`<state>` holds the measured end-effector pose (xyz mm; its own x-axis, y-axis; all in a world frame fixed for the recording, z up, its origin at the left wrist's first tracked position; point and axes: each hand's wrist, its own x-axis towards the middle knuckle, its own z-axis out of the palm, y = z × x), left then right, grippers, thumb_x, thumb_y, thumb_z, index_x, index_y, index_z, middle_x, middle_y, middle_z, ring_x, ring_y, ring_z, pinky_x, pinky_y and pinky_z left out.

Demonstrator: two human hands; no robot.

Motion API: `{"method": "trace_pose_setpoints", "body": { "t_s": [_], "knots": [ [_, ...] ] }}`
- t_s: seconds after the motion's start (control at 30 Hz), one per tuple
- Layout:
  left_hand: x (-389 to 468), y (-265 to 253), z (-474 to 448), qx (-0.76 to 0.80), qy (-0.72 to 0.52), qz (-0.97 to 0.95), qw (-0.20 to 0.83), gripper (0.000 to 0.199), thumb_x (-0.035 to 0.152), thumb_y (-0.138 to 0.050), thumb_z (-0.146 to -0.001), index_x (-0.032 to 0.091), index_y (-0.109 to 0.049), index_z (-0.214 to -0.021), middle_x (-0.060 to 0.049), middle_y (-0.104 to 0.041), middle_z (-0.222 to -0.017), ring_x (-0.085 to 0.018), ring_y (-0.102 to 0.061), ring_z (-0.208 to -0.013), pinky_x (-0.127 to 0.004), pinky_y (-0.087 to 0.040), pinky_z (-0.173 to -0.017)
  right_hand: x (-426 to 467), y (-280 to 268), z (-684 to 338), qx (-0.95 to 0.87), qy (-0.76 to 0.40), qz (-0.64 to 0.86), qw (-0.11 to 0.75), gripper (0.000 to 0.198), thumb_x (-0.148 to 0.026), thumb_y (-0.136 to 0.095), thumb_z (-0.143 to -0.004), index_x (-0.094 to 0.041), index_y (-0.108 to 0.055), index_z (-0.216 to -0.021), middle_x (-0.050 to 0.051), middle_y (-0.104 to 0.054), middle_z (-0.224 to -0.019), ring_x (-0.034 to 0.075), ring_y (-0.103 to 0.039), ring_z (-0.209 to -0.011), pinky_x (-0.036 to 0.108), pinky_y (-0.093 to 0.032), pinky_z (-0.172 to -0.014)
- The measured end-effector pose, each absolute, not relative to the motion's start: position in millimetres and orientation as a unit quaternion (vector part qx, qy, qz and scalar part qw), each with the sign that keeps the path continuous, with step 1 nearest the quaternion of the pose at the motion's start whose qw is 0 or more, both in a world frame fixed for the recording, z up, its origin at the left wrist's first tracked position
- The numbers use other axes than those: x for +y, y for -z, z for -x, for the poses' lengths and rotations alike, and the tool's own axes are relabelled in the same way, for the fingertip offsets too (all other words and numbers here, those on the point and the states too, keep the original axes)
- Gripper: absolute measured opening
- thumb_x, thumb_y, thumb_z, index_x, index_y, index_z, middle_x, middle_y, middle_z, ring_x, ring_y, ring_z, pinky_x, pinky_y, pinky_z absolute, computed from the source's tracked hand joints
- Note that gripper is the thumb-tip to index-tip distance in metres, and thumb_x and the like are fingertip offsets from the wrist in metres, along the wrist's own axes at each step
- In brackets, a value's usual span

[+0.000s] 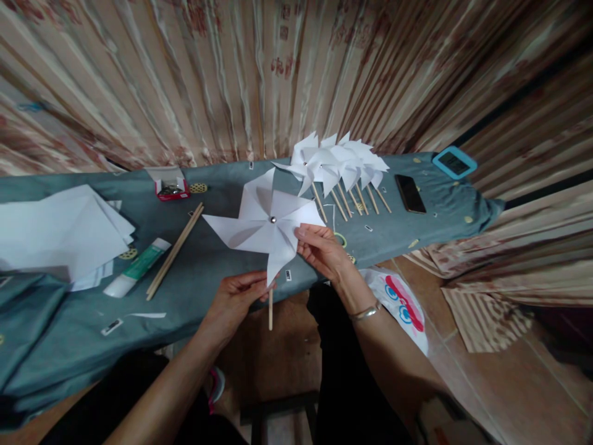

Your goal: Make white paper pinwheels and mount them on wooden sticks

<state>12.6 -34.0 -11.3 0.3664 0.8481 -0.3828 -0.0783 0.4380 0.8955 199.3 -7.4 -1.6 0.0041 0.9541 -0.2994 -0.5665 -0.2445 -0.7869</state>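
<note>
A white paper pinwheel [252, 213] with a shiny pin at its centre is held up in front of me, over the table's near edge. My left hand [243, 293] is closed at its lower blade and wooden stick, whose end pokes out below the fingers. With thumb and fingers, my right hand [319, 247] pinches the right-hand blade; a metal bracelet circles that wrist. Just behind, several more white pinwheels [331, 161] lie overlapping in a row, their sticks pointing toward me.
The cloth-covered table [217, 247] also bears paper sheets [60, 228], a green-and-white tube [138, 267], loose wooden sticks [176, 250], a small red box [172, 189] of metal pins, a black phone [410, 193] and a blue-framed device [454, 162]. Curtains hang behind. A printed plastic bag [398, 303] sits at lower right.
</note>
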Motion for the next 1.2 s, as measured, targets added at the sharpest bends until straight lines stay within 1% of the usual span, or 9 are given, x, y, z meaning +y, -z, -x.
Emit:
{"method": "trace_pose_setpoints", "body": {
  "t_s": [0.23,0.3,0.4,0.57,0.67,0.77,0.97,1.07,1.2],
  "knots": [
    [-35.4,16.7,-11.3,0.473,-0.333,-0.442,0.686,0.031,0.048,-0.081,-0.058,0.018,-0.075,-0.067,0.001,-0.055,-0.055,-0.012,-0.046,-0.058,-0.026,-0.038,-0.059,-7.1,5.9,-194.6,-0.219,-0.663,0.42,0.579,0.026,-0.024,-0.092,-0.053,-0.018,-0.072,-0.069,-0.004,-0.073,-0.065,0.006,-0.065,-0.058,0.015,-0.055,-0.06],
    [-35.6,17.5,-11.2,0.475,-0.334,-0.449,0.679,0.03,0.047,-0.08,-0.059,0.018,-0.072,-0.059,0.0,-0.054,-0.055,-0.013,-0.048,-0.059,-0.026,-0.039,-0.061,-7.0,8.0,-192.9,-0.218,-0.666,0.418,0.579,0.025,-0.023,-0.091,-0.055,-0.017,-0.073,-0.07,-0.003,-0.074,-0.065,0.006,-0.065,-0.059,0.016,-0.055,-0.06],
    [-35.5,15.3,-12.6,0.481,-0.339,-0.449,0.672,0.036,0.047,-0.08,-0.059,0.018,-0.062,-0.045,-0.001,-0.056,-0.056,-0.014,-0.05,-0.06,-0.027,-0.041,-0.063,-7.2,10.6,-189.3,-0.224,-0.671,0.412,0.574,0.026,-0.024,-0.09,-0.056,-0.015,-0.074,-0.074,0.0,-0.076,-0.073,0.008,-0.067,-0.064,0.018,-0.055,-0.063],
    [-35.9,8.8,-16.6,0.495,-0.355,-0.419,0.673,0.029,0.044,-0.082,-0.054,0.017,-0.072,-0.058,0.0,-0.057,-0.054,-0.013,-0.049,-0.057,-0.027,-0.042,-0.062,-8.0,14.0,-183.1,-0.214,-0.678,0.402,0.577,0.028,-0.026,-0.09,-0.056,-0.015,-0.074,-0.077,0.0,-0.076,-0.075,0.008,-0.066,-0.063,0.018,-0.054,-0.063],
    [-36.1,8.2,-18.4,0.5,-0.37,-0.402,0.672,0.028,0.042,-0.083,-0.052,0.017,-0.073,-0.06,0.0,-0.059,-0.054,-0.013,-0.05,-0.057,-0.028,-0.043,-0.061,-8.4,15.2,-179.2,-0.198,-0.683,0.399,0.579,0.029,-0.025,-0.09,-0.055,-0.015,-0.074,-0.076,-0.001,-0.075,-0.073,0.008,-0.065,-0.061,0.018,-0.054,-0.062],
    [-35.7,8.9,-19.2,0.5,-0.378,-0.392,0.673,0.028,0.04,-0.082,-0.053,0.017,-0.076,-0.066,0.001,-0.058,-0.052,-0.012,-0.049,-0.055,-0.027,-0.043,-0.059,-8.9,15.7,-174.1,-0.191,-0.682,0.401,0.581,0.029,-0.025,-0.091,-0.054,-0.016,-0.074,-0.075,-0.002,-0.074,-0.07,0.007,-0.064,-0.059,0.018,-0.054,-0.06],
    [-33.8,6.7,-19.4,0.485,-0.388,-0.401,0.674,0.025,0.039,-0.081,-0.057,0.017,-0.078,-0.07,0.002,-0.056,-0.05,-0.011,-0.047,-0.055,-0.026,-0.041,-0.058,-9.6,15.4,-161.7,-0.168,-0.681,0.385,0.6,0.029,-0.022,-0.092,-0.051,-0.018,-0.072,-0.072,-0.003,-0.074,-0.07,0.007,-0.065,-0.061,0.016,-0.054,-0.059],
    [-32.6,7.4,-20.2,0.48,-0.391,-0.4,0.676,0.025,0.039,-0.082,-0.056,0.017,-0.078,-0.068,0.001,-0.057,-0.052,-0.011,-0.047,-0.054,-0.026,-0.041,-0.058,-10.2,14.9,-156.5,-0.153,-0.686,0.384,0.599,0.03,-0.02,-0.091,-0.05,-0.017,-0.071,-0.072,-0.004,-0.072,-0.067,0.007,-0.063,-0.057,0.017,-0.053,-0.054],
    [-31.8,12.3,-21.5,0.481,-0.398,-0.399,0.672,0.024,0.038,-0.079,-0.058,0.017,-0.078,-0.071,0.001,-0.058,-0.052,-0.011,-0.046,-0.054,-0.026,-0.041,-0.058,-11.4,13.7,-152.1,-0.169,-0.703,0.374,0.581,0.027,-0.023,-0.089,-0.054,-0.016,-0.07,-0.073,-0.003,-0.069,-0.062,0.008,-0.058,-0.049,0.019,-0.05,-0.045]
  ]
}}
